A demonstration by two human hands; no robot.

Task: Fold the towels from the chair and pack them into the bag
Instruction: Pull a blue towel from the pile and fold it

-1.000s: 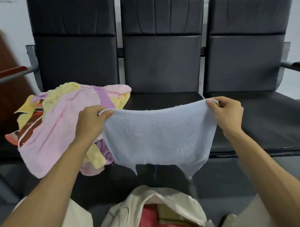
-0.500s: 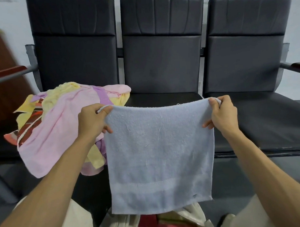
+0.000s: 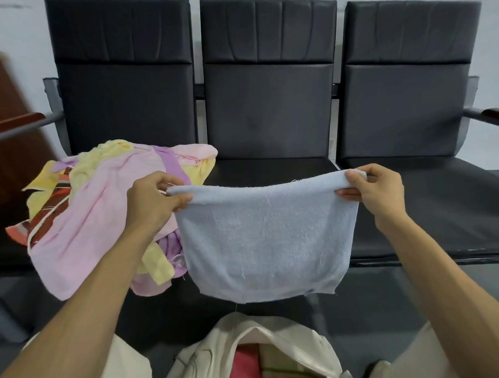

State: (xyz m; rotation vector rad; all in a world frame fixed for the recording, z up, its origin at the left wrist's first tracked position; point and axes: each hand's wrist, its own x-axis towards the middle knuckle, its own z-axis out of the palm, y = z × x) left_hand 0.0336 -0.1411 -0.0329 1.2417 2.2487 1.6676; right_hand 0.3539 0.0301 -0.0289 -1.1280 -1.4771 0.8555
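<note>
The pale blue towel [image 3: 265, 239] you hold is matt terry cloth, nubbly, with loose threads. At nine o'clock the towel pile [image 3: 96, 211] is the same soft looped cloth. At twelve, the chairs [image 3: 268, 103] look like smooth black leatherette with a dull sheen; at six, the bag [image 3: 279, 339] is cream woven fabric

Three black padded chairs [image 3: 268, 109] stand in a row against a pale wall [image 3: 19, 27], just beyond the left hand [image 3: 152, 200] and the right hand [image 3: 375, 193]. Out past the left hand stands a reddish-brown wooden board [image 3: 8, 112], and under both hands the floor [image 3: 374, 311] is dark grey.
</note>
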